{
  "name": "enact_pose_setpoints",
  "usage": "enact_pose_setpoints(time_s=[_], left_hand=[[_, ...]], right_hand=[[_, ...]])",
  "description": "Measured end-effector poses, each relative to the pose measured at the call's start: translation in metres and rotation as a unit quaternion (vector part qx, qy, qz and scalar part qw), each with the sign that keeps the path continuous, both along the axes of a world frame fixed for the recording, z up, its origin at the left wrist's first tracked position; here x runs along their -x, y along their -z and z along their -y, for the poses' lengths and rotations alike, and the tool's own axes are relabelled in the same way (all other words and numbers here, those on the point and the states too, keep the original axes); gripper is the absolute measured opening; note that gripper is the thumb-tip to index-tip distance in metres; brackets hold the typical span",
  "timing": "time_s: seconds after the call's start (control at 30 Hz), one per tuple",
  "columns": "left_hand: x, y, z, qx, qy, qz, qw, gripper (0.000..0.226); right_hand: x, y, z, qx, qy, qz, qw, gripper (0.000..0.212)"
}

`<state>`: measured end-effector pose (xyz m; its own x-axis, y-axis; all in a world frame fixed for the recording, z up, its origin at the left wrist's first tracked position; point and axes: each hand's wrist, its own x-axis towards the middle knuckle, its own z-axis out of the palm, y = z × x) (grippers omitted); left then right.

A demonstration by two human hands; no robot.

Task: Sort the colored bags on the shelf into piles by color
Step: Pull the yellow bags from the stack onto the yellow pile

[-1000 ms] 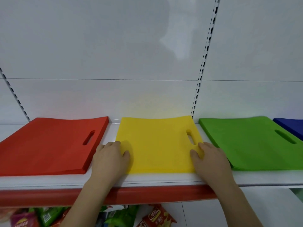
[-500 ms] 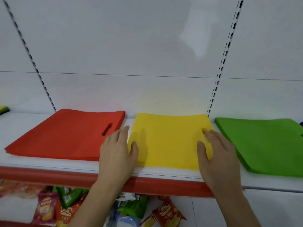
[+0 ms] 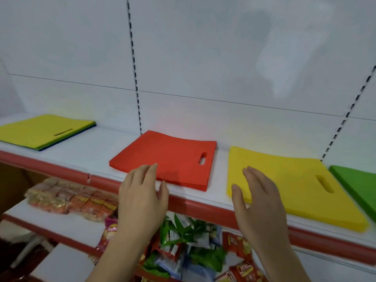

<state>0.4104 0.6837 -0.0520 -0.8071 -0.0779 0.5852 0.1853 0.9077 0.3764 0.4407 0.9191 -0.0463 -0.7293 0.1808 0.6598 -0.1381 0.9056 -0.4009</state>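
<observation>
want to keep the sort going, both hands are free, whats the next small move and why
Probably reach the left hand toward the mixed stack at the far left: green and blue edges show under its yellow top bag, so it looks unsorted. The red pile and yellow pile look single-coloured, and the right hand holds nothing.

Flat red bag pile (image 3: 168,158) mid-shelf, yellow bag pile (image 3: 284,180) just right, green pile (image 3: 358,184) at right edge, mixed stack topped yellow-green (image 3: 42,130) far left, handle slots cut out.
</observation>
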Motion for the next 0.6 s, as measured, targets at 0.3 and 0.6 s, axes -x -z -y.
enact_pose_setpoints(time_s=[0.3, 0.6], left_hand=[[-0.03, 0.005, 0.176, 0.012, -0.05, 0.011, 0.999, 0.048], [-0.026, 0.012, 0.32, 0.001, -0.12, 0.019, 0.993, 0.044]], right_hand=[[0.007, -0.005, 0.182, -0.022, -0.074, 0.022, 0.997, 0.051], [0.055, 0.005, 0.335, -0.03, -0.197, -0.051, 0.979, 0.043]])
